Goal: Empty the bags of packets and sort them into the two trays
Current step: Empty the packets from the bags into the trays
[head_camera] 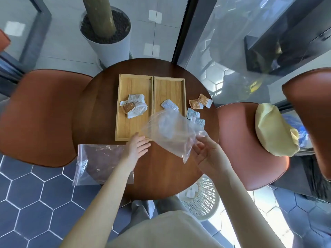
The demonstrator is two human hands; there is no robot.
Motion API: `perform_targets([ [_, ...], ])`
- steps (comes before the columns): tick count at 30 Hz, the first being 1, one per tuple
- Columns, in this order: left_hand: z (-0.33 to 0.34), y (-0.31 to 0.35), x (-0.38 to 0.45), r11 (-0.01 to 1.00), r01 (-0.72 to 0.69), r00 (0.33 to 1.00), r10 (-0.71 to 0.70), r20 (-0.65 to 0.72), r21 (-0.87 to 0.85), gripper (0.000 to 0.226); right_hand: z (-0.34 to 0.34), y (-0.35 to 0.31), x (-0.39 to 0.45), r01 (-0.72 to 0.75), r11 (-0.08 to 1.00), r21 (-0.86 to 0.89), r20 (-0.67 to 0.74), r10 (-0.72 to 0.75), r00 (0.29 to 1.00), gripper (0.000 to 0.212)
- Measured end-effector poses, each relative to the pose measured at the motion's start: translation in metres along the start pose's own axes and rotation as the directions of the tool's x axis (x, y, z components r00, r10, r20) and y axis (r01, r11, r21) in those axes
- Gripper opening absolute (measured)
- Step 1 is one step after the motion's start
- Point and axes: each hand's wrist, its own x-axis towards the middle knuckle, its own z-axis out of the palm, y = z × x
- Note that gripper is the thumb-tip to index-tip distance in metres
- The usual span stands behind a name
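Two wooden trays stand side by side on the round table. The left tray (133,83) holds several white and brown packets (133,107). The right tray (170,86) holds a white packet (168,104). My right hand (208,154) grips a clear plastic bag (170,131), lifted over the right tray's near end. My left hand (138,147) hovers open, palm down, just left of that bag. Brown packets (199,102) and blue packets (195,118) lie on the table to the right of the trays. A second clear bag (100,163) lies flat at the table's left front edge.
The dark wooden table (100,104) is flanked by brown leather chairs (39,115) (250,149). A yellow bag (274,129) rests on the right chair. A white planter (109,42) stands behind the table, and a white mesh basket (202,199) sits beneath its front right.
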Motion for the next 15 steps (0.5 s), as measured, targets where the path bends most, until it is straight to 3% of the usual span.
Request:
perform_targets([
  [2,-0.013,0.002,-0.009,0.945,0.152,0.984,-0.117,0.133,-0.291,0.056,-0.008,0.007,-0.004,-0.036,0.995,-0.094,0.032,0.039,0.999,0.018],
  [4,-0.030,-0.002,-0.016,0.924,0.183,0.964,-0.102,0.245,-0.335,0.058,-0.016,0.015,-0.007,-0.042,0.962,-0.269,0.012,0.047,0.999,0.022],
  [9,-0.062,-0.014,-0.033,0.986,0.106,0.963,-0.070,0.262,-0.126,0.051,-0.033,0.031,-0.008,0.037,0.799,-0.601,-0.012,-0.055,0.998,0.027],
  [13,-0.081,-0.025,-0.049,0.987,-0.042,0.992,0.023,0.124,0.156,0.035,-0.030,0.046,-0.004,0.043,0.681,-0.731,-0.048,-0.115,0.992,0.030],
  [15,-0.091,-0.032,-0.055,0.980,-0.061,0.996,0.047,0.077,0.190,0.029,-0.027,0.053,0.000,0.046,0.638,-0.768,-0.093,-0.183,0.979,0.027],
])
